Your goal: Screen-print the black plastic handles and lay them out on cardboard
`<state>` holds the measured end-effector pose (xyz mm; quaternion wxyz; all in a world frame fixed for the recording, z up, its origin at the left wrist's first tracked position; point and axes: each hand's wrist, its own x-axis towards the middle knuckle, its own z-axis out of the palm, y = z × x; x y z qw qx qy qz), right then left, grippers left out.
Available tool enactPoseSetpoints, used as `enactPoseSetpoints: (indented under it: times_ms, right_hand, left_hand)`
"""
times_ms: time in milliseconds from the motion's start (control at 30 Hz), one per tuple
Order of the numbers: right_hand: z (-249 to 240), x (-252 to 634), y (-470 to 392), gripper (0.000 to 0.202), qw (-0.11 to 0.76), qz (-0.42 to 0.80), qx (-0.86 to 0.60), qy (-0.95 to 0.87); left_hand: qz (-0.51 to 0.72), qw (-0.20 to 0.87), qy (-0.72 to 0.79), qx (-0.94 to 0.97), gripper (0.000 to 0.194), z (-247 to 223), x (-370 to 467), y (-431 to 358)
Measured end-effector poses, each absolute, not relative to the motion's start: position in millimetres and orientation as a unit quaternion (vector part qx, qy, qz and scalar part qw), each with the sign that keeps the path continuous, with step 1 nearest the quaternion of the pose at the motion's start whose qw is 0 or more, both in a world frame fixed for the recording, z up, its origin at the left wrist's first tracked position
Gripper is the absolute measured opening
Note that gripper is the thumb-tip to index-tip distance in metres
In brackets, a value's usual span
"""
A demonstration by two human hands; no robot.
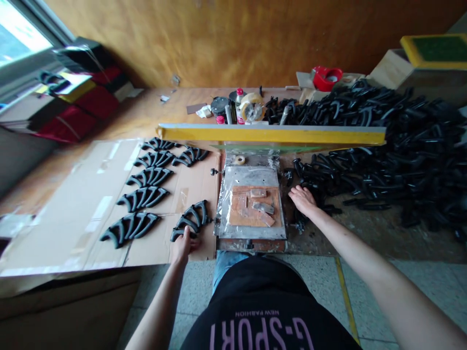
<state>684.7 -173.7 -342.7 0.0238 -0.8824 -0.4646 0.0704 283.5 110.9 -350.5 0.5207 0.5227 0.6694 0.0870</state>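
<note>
My left hand (183, 245) rests on the near end of a small stack of black curved plastic parts (191, 219) lying on a flat cardboard sheet (87, 214). My right hand (302, 199) lies palm down at the near edge of a big heap of the same black parts (386, 150), fingers spread over them. Between the hands sits a metal jig plate (251, 204) with brown blocks under clear film. A raised yellow-framed screen (272, 134) hangs over its far side.
Several rows of black parts (146, 194) lie fanned on the cardboard. Tape rolls, bottles and a red tape dispenser (326, 78) stand at the back of the wooden table. Red and black boxes (83, 92) are stacked at the far left by a window.
</note>
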Motion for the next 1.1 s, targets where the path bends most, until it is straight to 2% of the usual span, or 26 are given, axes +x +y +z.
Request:
enactPoseSetpoints:
  times_ms: [100,167,233,300,400,467,533,600,667,800,933,1033,1100]
  right_hand:
    - [-328,690,-169,0.022,0.027,0.056,-0.876,-0.478]
    - [-311,691,-163,0.019,0.073,0.017,-0.885,-0.460]
    - [-295,685,-154,0.011,0.176,-0.016,-0.886,-0.429]
    - [-286,668,-142,0.013,0.305,-0.004,-0.864,-0.401]
    - [-293,628,-121,0.015,0.423,0.056,-0.809,-0.404]
    - [-305,603,-111,0.011,0.422,0.063,-0.790,-0.440]
    - [-317,587,-106,0.020,0.369,0.032,-0.789,-0.491]
    - [-323,581,-106,0.029,0.299,-0.007,-0.790,-0.534]
    - [-323,583,-110,0.029,0.254,-0.029,-0.789,-0.559]
    - [-311,615,-131,0.021,0.274,-0.043,-0.836,-0.474]
    - [-287,666,-140,0.033,0.299,-0.078,-0.879,-0.363]
    - [-262,680,-111,0.032,0.314,-0.122,-0.863,-0.377]
    - [-248,671,-81,0.047,0.290,-0.126,-0.842,-0.437]
  left_hand:
    - [0.046,0.501,0.667,0.549,0.048,-347,288,124]
    - [0.007,0.485,0.663,0.570,0.050,-335,294,133]
    - [-0.021,0.478,0.641,0.600,0.051,-317,305,141]
    - [-0.016,0.490,0.598,0.634,0.052,-294,326,144]
    - [0.111,0.551,0.474,0.677,0.054,-247,377,136]
    - [0.233,0.592,0.359,0.683,0.055,-211,417,126]
    - [0.316,0.625,0.280,0.657,0.058,-176,452,114]
    - [0.346,0.646,0.241,0.636,0.061,-150,473,105]
    - [0.354,0.650,0.235,0.630,0.063,-137,477,98]
    - [0.341,0.618,0.289,0.647,0.059,-152,442,85]
    - [0.206,0.592,0.365,0.689,0.049,-209,397,71]
    - [0.151,0.598,0.401,0.677,0.066,-262,384,66]
    - [0.133,0.587,0.416,0.682,0.073,-291,385,67]
